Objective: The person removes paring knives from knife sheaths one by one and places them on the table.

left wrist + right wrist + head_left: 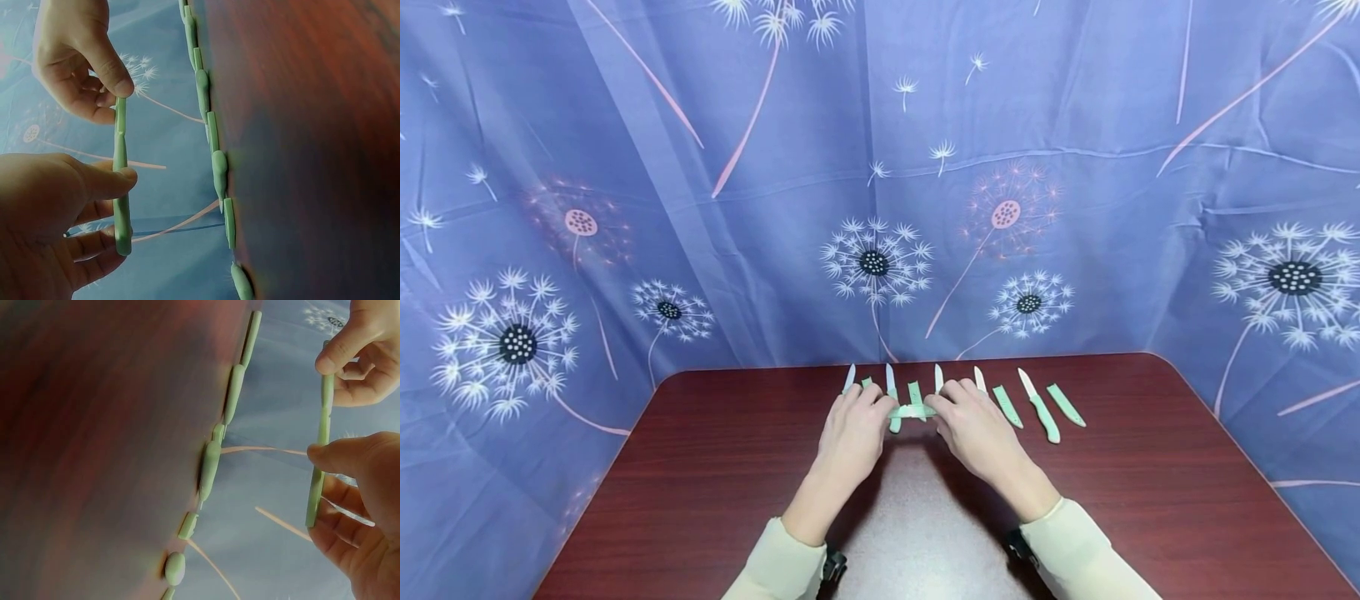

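Note:
Held level above the table is a knife with a light-green handle (pixel 121 215), its blade hidden in a matching green sheath (pixel 317 487). My left hand (pixel 850 429) pinches the handle between thumb and fingers. My right hand (pixel 981 433) pinches the sheath toward its far end. Handle and sheath meet end to end between the hands, and no blade shows there. Behind the hands, bare-bladed green knives, such as the one at the right (pixel 1043 415), lie alternating with loose green sheaths (pixel 1007 407). My hands cover parts of that row.
The dark red-brown table (pixel 715 475) has rounded far corners. Several knives and sheaths lie in a row near its back edge, with a sheath (pixel 1066 406) at the right end. A blue dandelion-print curtain (pixel 775 275) hangs behind and at both sides.

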Available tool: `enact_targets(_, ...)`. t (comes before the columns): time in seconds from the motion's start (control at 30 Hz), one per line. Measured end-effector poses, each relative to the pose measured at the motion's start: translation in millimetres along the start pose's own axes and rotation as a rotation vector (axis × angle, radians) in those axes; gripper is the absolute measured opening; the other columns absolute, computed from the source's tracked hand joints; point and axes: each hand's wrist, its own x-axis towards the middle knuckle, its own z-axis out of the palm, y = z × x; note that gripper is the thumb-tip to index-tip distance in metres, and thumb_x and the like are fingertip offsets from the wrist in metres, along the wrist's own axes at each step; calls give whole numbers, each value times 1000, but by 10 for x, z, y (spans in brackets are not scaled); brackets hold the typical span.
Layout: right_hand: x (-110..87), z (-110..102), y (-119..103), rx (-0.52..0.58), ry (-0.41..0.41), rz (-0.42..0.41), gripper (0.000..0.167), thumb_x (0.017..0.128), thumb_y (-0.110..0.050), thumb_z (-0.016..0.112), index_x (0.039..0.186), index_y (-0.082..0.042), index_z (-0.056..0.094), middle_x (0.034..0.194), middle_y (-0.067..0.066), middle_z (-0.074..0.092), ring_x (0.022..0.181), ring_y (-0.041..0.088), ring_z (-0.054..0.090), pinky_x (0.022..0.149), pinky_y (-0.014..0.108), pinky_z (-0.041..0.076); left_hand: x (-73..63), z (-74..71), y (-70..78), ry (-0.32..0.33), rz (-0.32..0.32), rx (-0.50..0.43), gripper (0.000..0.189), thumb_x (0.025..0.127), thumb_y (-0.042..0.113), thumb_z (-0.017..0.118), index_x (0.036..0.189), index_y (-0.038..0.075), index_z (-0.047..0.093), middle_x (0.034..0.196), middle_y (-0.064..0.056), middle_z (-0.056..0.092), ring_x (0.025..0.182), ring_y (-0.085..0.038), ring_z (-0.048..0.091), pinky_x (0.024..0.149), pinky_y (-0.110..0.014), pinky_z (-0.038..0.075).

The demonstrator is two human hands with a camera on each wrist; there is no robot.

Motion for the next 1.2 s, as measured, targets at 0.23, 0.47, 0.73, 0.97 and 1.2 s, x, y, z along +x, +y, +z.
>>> enact_targets(0.23,-1,-7,5,-2,-6,12,29,82,-4,89,107,-10,75,92,4,61,81,26,56,71,36,50,3,-12,-13,-6,-3,4,24,83,10,89,101,19,78,94,2,63,84,-24,57,67,-33,47)
enact_targets(0.47,0,-3,10,1,-6,18,28,83,-5,88,107,-10,75,91,4,61,80,26,55,71,36,50,12,-31,-16,-12,-6,-2,25,83,9,89,103,20,78,95,2,64,85,-24,58,67,-33,47)
enact_targets(0.73,4,-18,6,12,-9,12,27,83,-3,87,107,-11,76,92,4,61,80,26,55,70,35,50,9,-38,-30,-13,-11,-4,25,83,11,90,103,19,79,96,1,65,86,-25,59,67,-34,48)
enact_targets(0.97,20,-34,9,18,-6,11,29,83,-1,87,108,-10,76,91,4,61,81,26,55,70,35,49,21,-58,-43,-1,-5,-6,25,82,11,90,102,18,78,95,1,65,85,-26,58,65,-33,45)
enact_targets(1.2,9,-36,13,18,-7,19,27,84,-1,86,108,-10,76,91,4,60,82,26,55,71,36,49,16,-52,-33,4,-4,-15,26,81,10,91,102,18,78,95,1,65,84,-26,57,65,-33,45)
